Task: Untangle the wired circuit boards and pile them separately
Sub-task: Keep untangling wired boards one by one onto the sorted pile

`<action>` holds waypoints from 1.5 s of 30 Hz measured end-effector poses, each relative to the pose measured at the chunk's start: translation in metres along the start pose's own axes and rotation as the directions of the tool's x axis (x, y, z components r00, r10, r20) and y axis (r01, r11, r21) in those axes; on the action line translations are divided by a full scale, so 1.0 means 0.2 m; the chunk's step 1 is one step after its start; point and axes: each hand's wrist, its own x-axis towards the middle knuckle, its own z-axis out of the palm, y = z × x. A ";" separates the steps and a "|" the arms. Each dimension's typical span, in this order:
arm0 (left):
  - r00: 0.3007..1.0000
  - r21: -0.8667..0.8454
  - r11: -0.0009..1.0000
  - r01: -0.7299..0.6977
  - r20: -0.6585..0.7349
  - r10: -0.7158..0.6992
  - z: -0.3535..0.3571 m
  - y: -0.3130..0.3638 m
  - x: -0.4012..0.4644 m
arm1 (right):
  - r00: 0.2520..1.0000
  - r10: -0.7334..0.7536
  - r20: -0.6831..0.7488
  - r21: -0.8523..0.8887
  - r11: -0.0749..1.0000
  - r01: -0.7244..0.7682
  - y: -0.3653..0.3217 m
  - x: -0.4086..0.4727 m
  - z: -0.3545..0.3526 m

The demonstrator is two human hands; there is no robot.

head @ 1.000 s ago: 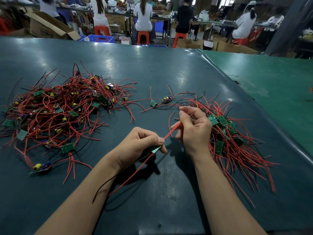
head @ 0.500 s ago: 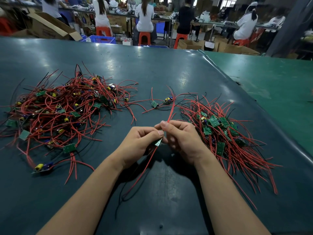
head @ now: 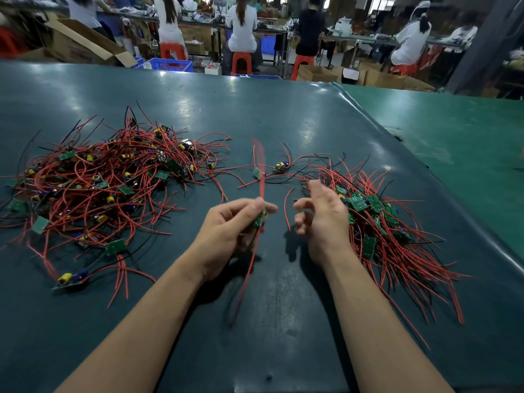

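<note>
Circuit board point(head: 259, 219) pinched in the left hand point(head: 232, 225) above the dark counter point(head: 283, 114), between two heaps.

Its red wires point(head: 262, 171) are blurred, one running up past the thumb, one trailing down toward the wrist. The right hand point(head: 320, 214) hovers just beside it, fingers loosely spread, holding nothing. A tangled heap point(head: 105, 182) lies to the left; a combed-out pile point(head: 382, 219) lies under and beyond the right hand.
</note>
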 end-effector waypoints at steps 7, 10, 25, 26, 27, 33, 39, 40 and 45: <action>0.983 -0.449 0.894 0.003 -0.162 -0.084 -0.02 0.05 0.03 | 0.831 0.203 0.518 -0.239 0.967 -0.088 0.00 -0.13 0.04; 0.980 -0.566 0.824 0.036 -0.142 -0.140 -0.04 0.06 0.03 | 0.804 0.217 0.554 -0.192 0.973 -0.130 -0.02 -0.13 0.04; 0.951 -0.624 0.781 -0.020 -0.253 -0.178 -0.03 0.07 0.05 | 0.810 0.221 0.543 0.146 0.925 -0.350 -0.07 -0.12 0.02; 0.953 -0.623 0.782 -0.027 -0.253 -0.168 -0.03 0.06 0.05 | 0.828 0.223 0.514 0.176 0.918 -0.356 -0.07 -0.11 0.02; 0.955 -0.617 0.786 -0.034 -0.251 -0.156 -0.02 0.06 0.05 | 0.847 0.223 0.482 0.204 0.912 -0.356 -0.07 -0.11 0.03; 0.948 -0.530 0.837 -0.134 -0.315 -0.048 -0.03 0.04 0.06 | 0.882 0.242 0.404 0.320 0.866 -0.384 -0.06 -0.07 0.02; 0.938 -0.176 0.958 -0.226 -0.306 0.165 0.00 -0.01 0.05 | 0.826 0.383 0.414 -0.028 0.912 -0.409 -0.01 -0.11 0.05; 0.932 -0.090 0.968 -0.236 -0.302 0.200 -0.01 -0.02 0.05 | 0.826 0.374 0.422 -0.044 0.918 -0.394 -0.01 -0.11 0.05; 0.927 0.190 0.939 -0.287 -0.191 0.322 0.00 -0.03 0.03 | 0.902 0.286 0.324 -0.035 0.956 -0.291 0.01 -0.11 0.08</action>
